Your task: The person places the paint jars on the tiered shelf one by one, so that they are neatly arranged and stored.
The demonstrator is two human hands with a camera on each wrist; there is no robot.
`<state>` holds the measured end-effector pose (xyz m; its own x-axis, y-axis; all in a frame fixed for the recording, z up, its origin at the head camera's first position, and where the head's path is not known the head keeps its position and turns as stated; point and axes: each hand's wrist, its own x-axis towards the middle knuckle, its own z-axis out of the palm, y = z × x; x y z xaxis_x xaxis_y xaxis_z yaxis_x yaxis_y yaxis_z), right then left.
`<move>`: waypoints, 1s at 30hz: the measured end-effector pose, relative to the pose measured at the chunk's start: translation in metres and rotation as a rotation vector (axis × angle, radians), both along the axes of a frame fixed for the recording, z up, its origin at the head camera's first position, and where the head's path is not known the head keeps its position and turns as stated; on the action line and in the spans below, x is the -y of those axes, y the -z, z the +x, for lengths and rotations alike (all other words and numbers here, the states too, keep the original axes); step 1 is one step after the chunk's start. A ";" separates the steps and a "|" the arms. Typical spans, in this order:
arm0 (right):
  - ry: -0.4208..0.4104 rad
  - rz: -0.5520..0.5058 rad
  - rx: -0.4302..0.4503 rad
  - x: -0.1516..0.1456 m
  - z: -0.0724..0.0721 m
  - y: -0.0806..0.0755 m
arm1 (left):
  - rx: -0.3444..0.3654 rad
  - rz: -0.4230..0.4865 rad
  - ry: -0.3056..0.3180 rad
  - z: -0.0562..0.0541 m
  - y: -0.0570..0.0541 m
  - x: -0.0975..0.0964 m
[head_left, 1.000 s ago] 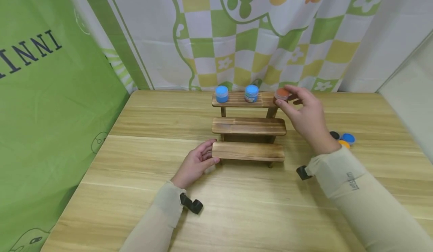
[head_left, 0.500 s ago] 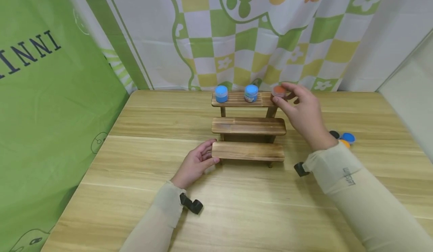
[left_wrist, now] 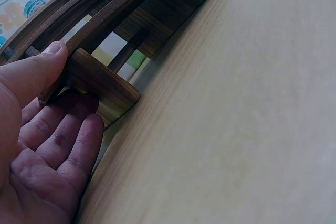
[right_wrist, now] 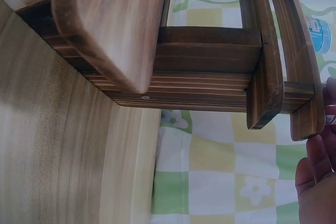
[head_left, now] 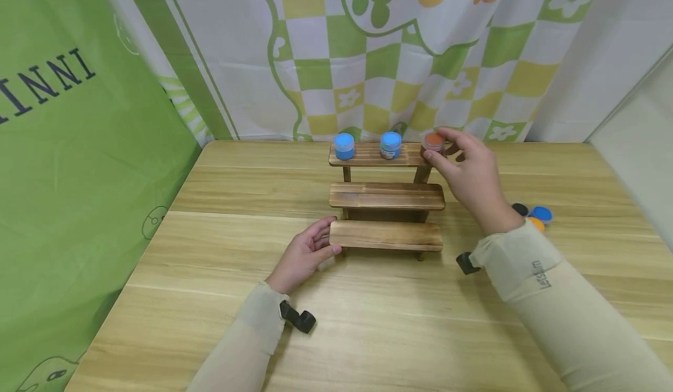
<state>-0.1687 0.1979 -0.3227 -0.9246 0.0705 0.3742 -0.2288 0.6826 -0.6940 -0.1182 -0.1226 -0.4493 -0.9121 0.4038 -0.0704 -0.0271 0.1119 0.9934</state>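
Observation:
A three-tier wooden stand [head_left: 386, 196] stands on the table. On its top tier are two blue paint jars, one at the left end [head_left: 344, 146] and one near the middle [head_left: 390, 146]. My right hand [head_left: 473, 176] pinches a reddish-brown paint jar [head_left: 433, 141] between thumb and fingers at the top tier's right end. In the right wrist view only part of that hand [right_wrist: 320, 182] shows at the edge. My left hand [head_left: 301, 257] holds the lowest tier's left end; the left wrist view has its thumb [left_wrist: 44, 61] against the wood and its fingers underneath.
Right of the stand, partly behind my right wrist, lie a black [head_left: 519, 210], a blue [head_left: 541, 215] and an orange jar [head_left: 536, 224]. A patterned curtain [head_left: 347, 59] hangs behind the wooden table [head_left: 368, 322]; green cloth [head_left: 94, 146] hangs at the left.
My right hand has shifted slightly left with the reddish-brown jar, along the top tier's right end; over the last half second it hardly moves. The left hand has stayed in place.

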 end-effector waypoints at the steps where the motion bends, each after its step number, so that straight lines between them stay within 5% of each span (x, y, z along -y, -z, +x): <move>1: 0.002 -0.001 -0.002 0.000 0.000 0.000 | 0.001 -0.002 0.000 0.000 0.000 0.000; 14: 0.006 -0.069 0.003 -0.004 0.002 0.003 | -0.003 -0.019 -0.004 0.000 0.001 0.001; 30: 0.002 -0.216 -0.029 -0.012 0.023 0.012 | -0.008 -0.007 0.004 -0.002 0.002 0.001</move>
